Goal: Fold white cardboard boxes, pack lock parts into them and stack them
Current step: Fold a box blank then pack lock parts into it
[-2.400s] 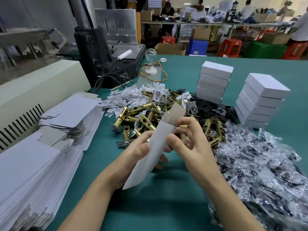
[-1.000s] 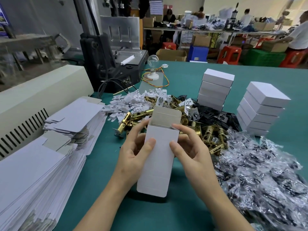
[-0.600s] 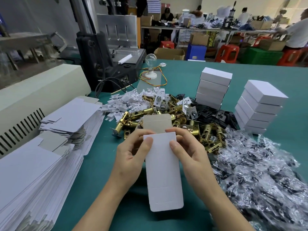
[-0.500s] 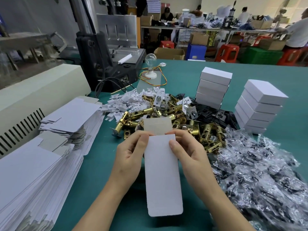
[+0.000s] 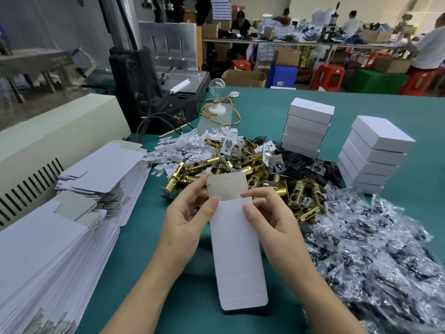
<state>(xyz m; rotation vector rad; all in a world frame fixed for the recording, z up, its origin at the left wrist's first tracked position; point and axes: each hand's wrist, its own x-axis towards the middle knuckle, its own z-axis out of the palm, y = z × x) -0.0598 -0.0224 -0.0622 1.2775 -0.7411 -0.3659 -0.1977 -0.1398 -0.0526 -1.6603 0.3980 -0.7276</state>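
Two-handed pinch: left hand (image 5: 185, 222), right hand (image 5: 272, 222) clamp white box (image 5: 237, 249) top corners; press creases evenly, pop square

Left lie flat blanks (image 5: 48, 249), ahead latches (image 5: 252, 169), right bagged parts (image 5: 373, 249), perhaps screws.

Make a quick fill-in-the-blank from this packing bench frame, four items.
1. The left hand and right hand together hold ___ white carton.
2. The finished boxes stand in ___ stacks.
3. The unfolded blanks are piled on the person's ___ side.
4. The bagged parts lie on the person's ___ side.
Missing words: one; two; left; right.
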